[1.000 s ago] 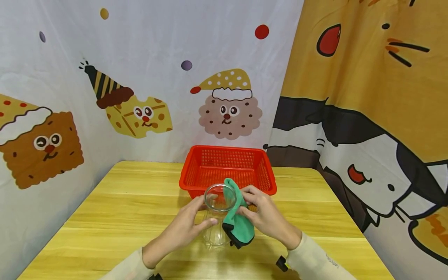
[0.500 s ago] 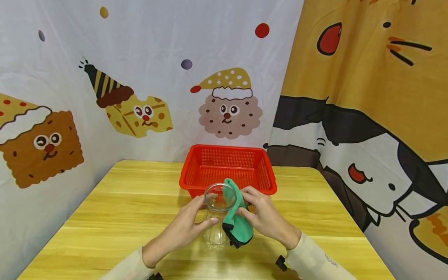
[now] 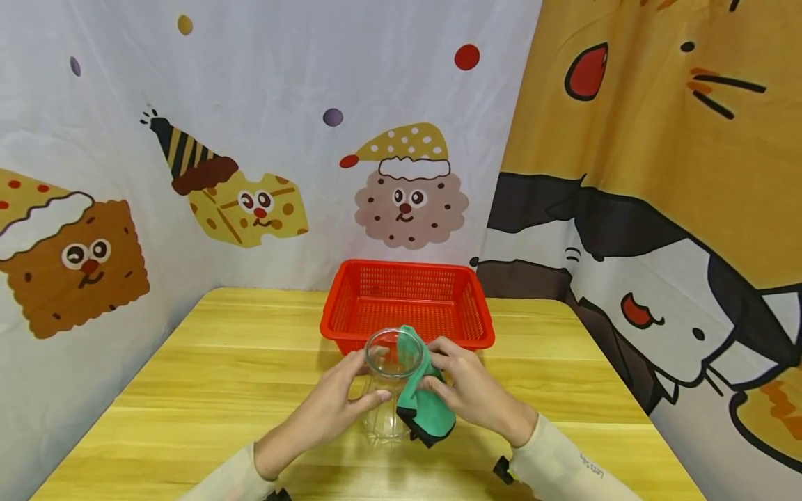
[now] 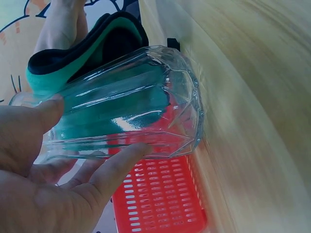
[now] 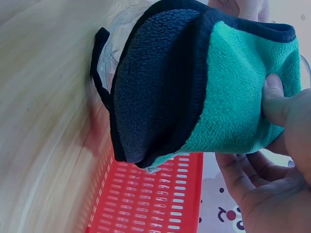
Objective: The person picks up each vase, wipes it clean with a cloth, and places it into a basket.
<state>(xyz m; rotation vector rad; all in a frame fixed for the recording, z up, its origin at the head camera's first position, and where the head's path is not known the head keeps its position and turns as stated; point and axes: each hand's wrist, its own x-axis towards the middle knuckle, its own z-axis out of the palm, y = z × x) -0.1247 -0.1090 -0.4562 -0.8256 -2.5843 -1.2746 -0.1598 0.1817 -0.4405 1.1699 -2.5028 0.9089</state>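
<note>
A clear faceted glass vase point(image 3: 383, 414) stands upright on the wooden table, its round rim facing up. My left hand point(image 3: 341, 396) grips it from the left, thumb on the near side and fingers round the far side. On the vase's right side, my right hand point(image 3: 470, 383) pinches a green cloth point(image 3: 435, 410) with black edging. Part of the cloth point(image 4: 53, 80) shows green through the glass in the left wrist view. In the right wrist view, the cloth's dark grey fleecy underside is turned out, and a black loop point(image 5: 98, 68) hangs from its edge.
Just behind the vase sits a red plastic basket point(image 3: 407, 266) with slotted walls. The table point(image 3: 207, 390) extends to both sides. Printed cartoon curtains point(image 3: 276, 83) hang along its back and sides.
My right hand has shifted the cloth slightly downward and to the left against the vase; its top corner sits lower. The left hand and vase have stayed in place.
</note>
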